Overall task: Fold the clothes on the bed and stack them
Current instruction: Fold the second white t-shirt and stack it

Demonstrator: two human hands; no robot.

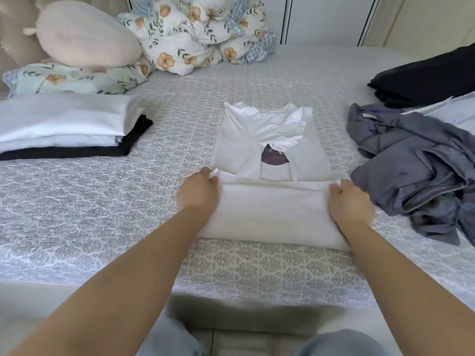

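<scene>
A white shirt lies mid-bed (sleeves tucked in), its lower part doubled over. The left hand and right hand pinch that folded hem's corners, fingers curled round the cloth. Folded stack lies left.

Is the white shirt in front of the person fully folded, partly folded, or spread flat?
Partly folded. The white shirt has sleeves tucked in; left hand and right hand grip its doubled-up bottom edge.

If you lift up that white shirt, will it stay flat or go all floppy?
Probably floppy: the white shirt bends softly where the left hand and right hand fold its bottom edge over. It likely feels light, being thin cloth. It might come unfolded if lifted by one corner.
</scene>
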